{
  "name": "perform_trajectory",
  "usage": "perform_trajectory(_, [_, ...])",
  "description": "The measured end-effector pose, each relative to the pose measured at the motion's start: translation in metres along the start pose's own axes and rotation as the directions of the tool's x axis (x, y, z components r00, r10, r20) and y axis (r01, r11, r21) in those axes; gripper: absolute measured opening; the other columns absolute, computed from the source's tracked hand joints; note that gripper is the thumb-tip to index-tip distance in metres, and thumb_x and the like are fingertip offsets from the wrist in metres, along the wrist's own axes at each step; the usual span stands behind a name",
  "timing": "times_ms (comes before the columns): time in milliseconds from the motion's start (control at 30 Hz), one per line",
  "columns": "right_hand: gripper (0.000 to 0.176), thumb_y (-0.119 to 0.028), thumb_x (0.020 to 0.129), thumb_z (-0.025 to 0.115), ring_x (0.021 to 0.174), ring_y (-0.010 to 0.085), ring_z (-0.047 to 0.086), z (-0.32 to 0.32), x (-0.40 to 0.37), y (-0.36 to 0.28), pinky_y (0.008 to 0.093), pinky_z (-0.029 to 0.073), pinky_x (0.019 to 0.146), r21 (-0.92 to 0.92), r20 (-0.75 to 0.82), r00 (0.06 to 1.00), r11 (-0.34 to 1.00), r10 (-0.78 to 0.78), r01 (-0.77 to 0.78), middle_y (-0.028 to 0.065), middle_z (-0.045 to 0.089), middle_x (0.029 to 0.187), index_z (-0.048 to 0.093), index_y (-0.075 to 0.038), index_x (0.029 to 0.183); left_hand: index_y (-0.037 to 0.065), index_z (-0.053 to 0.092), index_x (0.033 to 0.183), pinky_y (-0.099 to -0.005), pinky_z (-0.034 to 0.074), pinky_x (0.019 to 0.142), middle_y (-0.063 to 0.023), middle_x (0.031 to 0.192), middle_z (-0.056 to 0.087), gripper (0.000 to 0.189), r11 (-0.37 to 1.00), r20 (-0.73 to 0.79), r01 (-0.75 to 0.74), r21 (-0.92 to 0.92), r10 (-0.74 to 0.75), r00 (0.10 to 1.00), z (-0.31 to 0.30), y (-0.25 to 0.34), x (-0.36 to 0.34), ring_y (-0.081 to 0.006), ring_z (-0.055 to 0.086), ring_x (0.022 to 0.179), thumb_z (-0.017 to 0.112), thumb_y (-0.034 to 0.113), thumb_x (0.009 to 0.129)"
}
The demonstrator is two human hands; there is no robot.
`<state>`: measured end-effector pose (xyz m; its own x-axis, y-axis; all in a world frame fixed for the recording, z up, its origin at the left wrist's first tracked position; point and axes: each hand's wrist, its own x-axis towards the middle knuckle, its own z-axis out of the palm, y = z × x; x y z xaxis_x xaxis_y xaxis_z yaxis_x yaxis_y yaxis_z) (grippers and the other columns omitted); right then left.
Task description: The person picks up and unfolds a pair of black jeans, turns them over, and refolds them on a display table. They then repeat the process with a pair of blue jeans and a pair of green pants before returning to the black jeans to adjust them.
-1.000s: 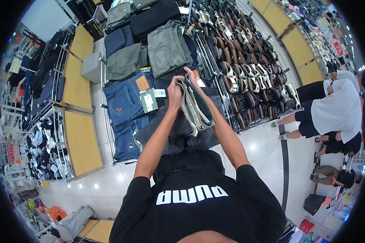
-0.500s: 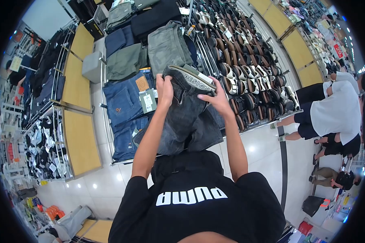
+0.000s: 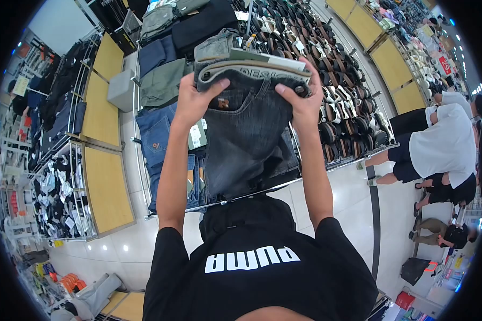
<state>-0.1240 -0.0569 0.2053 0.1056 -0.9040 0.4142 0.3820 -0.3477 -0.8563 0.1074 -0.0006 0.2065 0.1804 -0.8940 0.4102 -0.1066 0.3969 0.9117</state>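
Observation:
I hold up a pair of dark grey denim shorts (image 3: pixel 246 139) by the waistband, spread wide in front of me. My left hand (image 3: pixel 194 99) grips the left end of the waistband and my right hand (image 3: pixel 301 99) grips the right end. The waistband's pale inner lining with printed letters faces up. The shorts hang down over the display table (image 3: pixel 144 176), hiding part of the stacked jeans. I wear a black T-shirt with white letters.
Blue jeans (image 3: pixel 158 139) with tags and olive, navy and black folded garments (image 3: pixel 163 80) lie on the table. Rows of sandals (image 3: pixel 332 80) fill the rack to the right. People in white shirts (image 3: pixel 444 144) stand at right. Wooden-topped stands (image 3: pixel 107 187) line the left aisle.
The shorts went from bunched low between my hands to lifted and spread out. Both hands rose and moved apart along the waistband.

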Motion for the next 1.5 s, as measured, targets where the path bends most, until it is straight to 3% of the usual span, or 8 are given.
perform_trajectory(400, [0.010,-0.010,0.091,0.068,0.072,0.0191,0.063,0.066,0.062,-0.094,0.0339,0.051,0.068,-0.152,-0.112,0.836,0.840,-0.538,0.520,0.0053,0.068,0.085,0.063,-0.003,0.095,-0.001,0.075,0.097,-0.0253,0.052,0.076,-0.0039,0.088,0.075,0.021,0.822,-0.279,-0.520,0.234,0.569,0.773,0.008,0.084,0.057,-0.0084,0.067,0.081,0.082,0.008,0.080])
perform_trajectory(567, [0.056,-0.003,0.062,0.092,0.094,0.0154,0.065,0.010,0.022,-0.080,0.0315,0.056,0.081,-0.103,0.159,0.853,0.851,-0.498,0.515,0.0051,0.067,0.099,0.058,-0.007,0.106,0.000,0.074,0.102,-0.0284,0.054,0.075,-0.0079,0.098,0.075,0.035,0.693,0.001,-0.498,0.522,0.583,0.813,-0.014,0.070,0.003,-0.0152,0.070,0.085,0.087,0.012,0.072])
perform_trajectory(933, [0.041,0.002,0.077,0.077,0.130,0.0295,0.052,-0.087,-0.110,-0.009,0.0418,0.045,0.106,-0.387,0.575,0.533,0.781,0.620,-0.491,0.0232,0.051,0.143,0.038,-0.010,0.083,-0.001,0.067,0.120,-0.0310,0.056,0.076,-0.0181,0.101,0.073,0.046,0.946,0.378,0.192,0.262,-0.284,0.881,0.002,-0.020,-0.167,-0.0243,0.074,0.087,0.074,-0.001,0.075])
perform_trajectory(1067, [0.045,-0.014,0.075,0.085,0.122,0.0276,0.059,-0.111,-0.117,0.006,0.0349,0.046,0.096,-0.604,0.624,0.235,0.651,0.745,-0.459,0.0206,0.057,0.138,0.044,-0.008,0.091,0.000,0.068,0.119,-0.0314,0.056,0.074,-0.0200,0.097,0.073,0.043,0.914,0.460,0.335,0.227,-0.404,0.791,0.003,-0.026,-0.191,-0.0253,0.074,0.084,0.069,-0.003,0.076])
perform_trajectory(1167, [0.060,-0.043,0.080,0.081,0.119,0.0261,0.061,-0.114,-0.100,0.029,0.0354,0.047,0.099,-0.213,0.857,0.042,0.427,0.514,-0.879,0.0176,0.059,0.135,0.054,-0.006,0.118,0.001,0.068,0.119,-0.0314,0.055,0.072,-0.0211,0.093,0.072,0.043,0.944,0.523,0.296,0.143,-0.326,0.787,0.009,-0.033,-0.207,-0.0272,0.074,0.082,0.067,-0.003,0.077])
perform_trajectory(1300, [0.052,-0.038,0.097,0.060,0.131,0.0283,0.051,-0.087,-0.093,0.105,0.0395,0.037,0.112,-0.507,0.677,0.281,0.707,0.681,-0.493,0.0157,0.057,0.139,0.056,-0.002,0.134,-0.002,0.068,0.117,-0.0296,0.054,0.074,-0.0212,0.093,0.072,0.043,0.927,0.624,0.344,0.146,-0.356,0.695,0.014,-0.021,-0.212,-0.0258,0.074,0.082,0.068,-0.005,0.074])
perform_trajectory(1433, [0.041,-0.032,0.096,0.062,0.136,0.0263,0.046,-0.075,-0.143,0.159,0.0388,0.033,0.115,-0.565,0.748,0.137,0.731,0.650,-0.384,0.0133,0.052,0.145,0.064,-0.007,0.129,-0.004,0.070,0.112,-0.0313,0.055,0.069,-0.0216,0.090,0.072,0.042,0.980,0.584,0.198,0.032,-0.179,0.792,0.005,0.006,-0.198,-0.0298,0.074,0.076,0.071,0.000,0.071])
perform_trajectory(1500, [0.041,-0.029,0.098,0.058,0.136,0.0260,0.046,-0.069,-0.166,0.149,0.0368,0.035,0.113,-0.595,0.791,0.248,0.797,0.560,0.098,0.0143,0.048,0.148,0.060,-0.009,0.134,-0.003,0.072,0.106,-0.0300,0.055,0.067,-0.0185,0.088,0.073,0.038,0.999,0.447,0.033,0.035,-0.045,0.893,-0.006,0.012,-0.186,-0.0273,0.074,0.073,0.078,0.006,0.069])
